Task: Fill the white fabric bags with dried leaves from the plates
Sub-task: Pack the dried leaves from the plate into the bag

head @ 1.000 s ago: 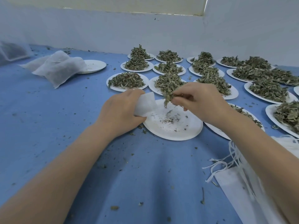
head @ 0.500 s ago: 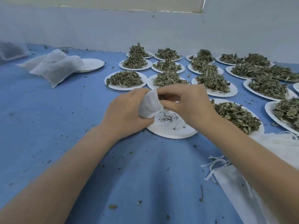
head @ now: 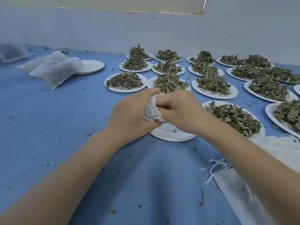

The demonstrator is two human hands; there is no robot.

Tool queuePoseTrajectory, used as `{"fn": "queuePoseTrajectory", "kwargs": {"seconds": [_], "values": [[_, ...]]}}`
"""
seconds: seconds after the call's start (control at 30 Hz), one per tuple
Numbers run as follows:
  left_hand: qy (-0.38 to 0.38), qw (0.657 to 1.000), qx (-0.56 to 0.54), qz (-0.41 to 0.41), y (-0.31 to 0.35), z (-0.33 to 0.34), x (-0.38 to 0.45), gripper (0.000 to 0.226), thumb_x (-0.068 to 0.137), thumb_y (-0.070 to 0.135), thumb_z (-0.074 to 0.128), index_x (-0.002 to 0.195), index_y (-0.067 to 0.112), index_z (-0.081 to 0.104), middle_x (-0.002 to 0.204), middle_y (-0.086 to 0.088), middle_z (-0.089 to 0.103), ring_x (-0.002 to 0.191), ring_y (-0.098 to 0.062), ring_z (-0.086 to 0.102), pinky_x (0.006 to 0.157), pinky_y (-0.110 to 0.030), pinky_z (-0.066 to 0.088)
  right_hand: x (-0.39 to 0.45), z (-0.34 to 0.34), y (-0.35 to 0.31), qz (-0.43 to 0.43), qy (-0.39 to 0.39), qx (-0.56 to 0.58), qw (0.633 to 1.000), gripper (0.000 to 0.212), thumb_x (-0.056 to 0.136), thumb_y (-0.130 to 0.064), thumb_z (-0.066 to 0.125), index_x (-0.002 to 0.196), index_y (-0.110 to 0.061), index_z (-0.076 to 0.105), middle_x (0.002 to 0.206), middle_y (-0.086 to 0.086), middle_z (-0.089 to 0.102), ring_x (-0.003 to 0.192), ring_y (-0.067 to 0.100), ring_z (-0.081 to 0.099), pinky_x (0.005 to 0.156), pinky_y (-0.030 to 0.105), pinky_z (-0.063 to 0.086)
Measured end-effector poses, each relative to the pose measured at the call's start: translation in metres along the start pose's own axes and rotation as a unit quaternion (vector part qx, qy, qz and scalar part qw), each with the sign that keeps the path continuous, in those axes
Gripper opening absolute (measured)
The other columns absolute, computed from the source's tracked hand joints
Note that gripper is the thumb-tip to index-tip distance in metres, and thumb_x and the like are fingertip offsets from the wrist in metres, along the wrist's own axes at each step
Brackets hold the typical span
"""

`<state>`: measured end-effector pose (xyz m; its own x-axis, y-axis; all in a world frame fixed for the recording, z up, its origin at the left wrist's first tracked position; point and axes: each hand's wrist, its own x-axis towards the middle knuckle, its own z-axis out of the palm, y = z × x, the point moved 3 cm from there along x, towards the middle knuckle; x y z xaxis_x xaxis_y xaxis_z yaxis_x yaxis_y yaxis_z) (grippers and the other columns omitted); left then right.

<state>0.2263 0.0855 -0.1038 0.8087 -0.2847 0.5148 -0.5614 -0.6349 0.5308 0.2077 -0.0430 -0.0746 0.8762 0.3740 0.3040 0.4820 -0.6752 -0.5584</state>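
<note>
A small white fabric bag [head: 151, 111] is bunched between both hands above a nearly bare white plate [head: 172, 135] that holds only leaf crumbs. My left hand [head: 131, 114] grips the bag from the left. My right hand [head: 180, 111] pinches the bag's top, its fingers curled against the opening. Whatever the bag holds is hidden. Several plates heaped with dried leaves stand behind and to the right, the nearest being a full plate [head: 233, 117].
Filled white bags [head: 55, 69] lie at the back left beside a stack of used plates [head: 92, 66]. Flat unfilled bags with drawstrings [head: 240, 184] lie at the front right. Leaf bits dot the blue cloth [head: 48, 119]. A white wall runs behind.
My right hand carried a pinch of leaves from above the plate into the bag and now closes on the bag's mouth. The hands came together; the bag is bunched tighter.
</note>
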Motion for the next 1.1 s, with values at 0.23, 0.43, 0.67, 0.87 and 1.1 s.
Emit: {"fn": "queuePoseTrajectory", "kwargs": {"seconds": [0.23,0.43,0.67,0.87,1.1], "values": [[0.02,0.999,0.028,-0.028,-0.01,-0.011,0.005,0.055,0.067,0.049,0.066,0.116,0.035,0.046,0.09,0.012,0.059,0.08,-0.016,0.056,0.069,-0.032,0.047,-0.003,-0.025,0.0,0.033,0.024,0.107,0.993,0.017,0.092,-0.017,0.058,0.1,-0.025,0.07,0.092,-0.007,0.073,0.092,0.011,0.067,0.09,0.042,0.049],[0.019,0.997,0.0,-0.081,-0.024,-0.017,0.005,0.051,0.067,0.049,0.069,0.11,0.04,0.045,0.087,0.023,0.051,0.082,-0.011,0.054,0.065,-0.025,0.046,-0.01,-0.023,0.028,0.172,-0.128,-0.185,0.959,0.09,0.065,-0.072,0.063,0.14,-0.029,0.035,0.141,-0.005,0.045,0.129,0.014,0.042,0.102,0.033,0.037],[-0.017,0.991,-0.007,-0.13,-0.037,-0.017,-0.008,0.058,0.063,0.048,0.072,0.113,0.036,0.046,0.091,0.016,0.055,0.08,-0.003,0.053,0.068,-0.027,0.047,-0.018,-0.008,0.044,0.248,-0.23,-0.264,0.903,0.156,0.019,-0.097,0.043,0.149,-0.028,-0.006,0.153,0.011,0.02,0.139,0.034,0.022,0.111,0.049,0.024],[-0.026,0.988,-0.013,-0.151,-0.033,-0.028,-0.008,0.049,0.068,0.04,0.064,0.113,0.034,0.045,0.089,0.013,0.052,0.077,-0.005,0.05,0.061,-0.026,0.041,-0.021,-0.009,0.045,0.251,-0.219,-0.248,0.91,0.152,0.022,-0.097,0.05,0.148,-0.031,-0.007,0.152,0.012,0.017,0.138,0.035,0.02,0.109,0.051,0.026],[0.05,0.979,-0.001,-0.195,-0.039,-0.073,0.004,0.038,0.074,0.037,0.061,0.108,0.028,0.046,0.089,0.008,0.053,0.077,-0.011,0.05,0.06,-0.029,0.036,0.003,0.001,0.014,0.179,-0.146,-0.242,0.942,0.146,0.022,-0.097,0.045,0.146,-0.03,0.008,0.147,0.006,0.019,0.135,0.033,0.02,0.105,0.047,0.025]]}}
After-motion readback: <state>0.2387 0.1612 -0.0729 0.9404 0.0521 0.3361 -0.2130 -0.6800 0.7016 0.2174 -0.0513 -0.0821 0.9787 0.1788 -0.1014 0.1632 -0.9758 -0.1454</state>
